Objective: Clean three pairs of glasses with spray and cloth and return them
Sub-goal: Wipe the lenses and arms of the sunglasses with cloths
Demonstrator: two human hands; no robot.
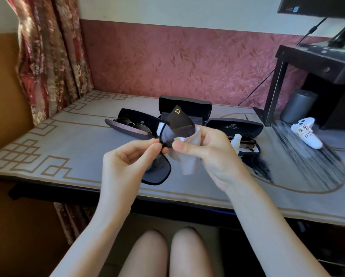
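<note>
Above the worktop (67,156), the left hand (127,156) pinches dark sunglasses (179,124) at the bridge. Their long axis runs near to far. The right hand (207,150), gripping a white cloth (189,156), wraps the far lens.

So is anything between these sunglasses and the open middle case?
Nothing visible. The sunglasses are held in front of the middle case, which stands open; part of its inside is hidden behind them.
</note>
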